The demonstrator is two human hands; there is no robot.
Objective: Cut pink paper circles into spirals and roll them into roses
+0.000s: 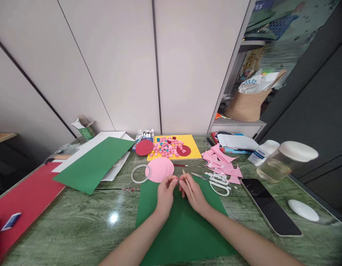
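Note:
My left hand [166,192] is closed in a pinch above the green sheet [182,236], on a tiny pinkish piece, probably paper, mostly hidden by the fingertips. Close beside it, my right hand [193,194] is also closed and has a thin pale wooden stick [188,184] slanting between its fingers. Its fingertips come right up to those of the left hand. Pink paper circles [159,170] lie overlapped just beyond the left hand. White-handled scissors [219,184] rest to the right of the right hand.
A yellow sheet [195,146] bears many small rolled paper pieces. A grey ring [134,177], red circle [144,147], red-tipped pencil [180,165] and pink scraps [221,162] lie around. To the right are a phone [270,207], a jar [281,162] and a white mouse [303,210].

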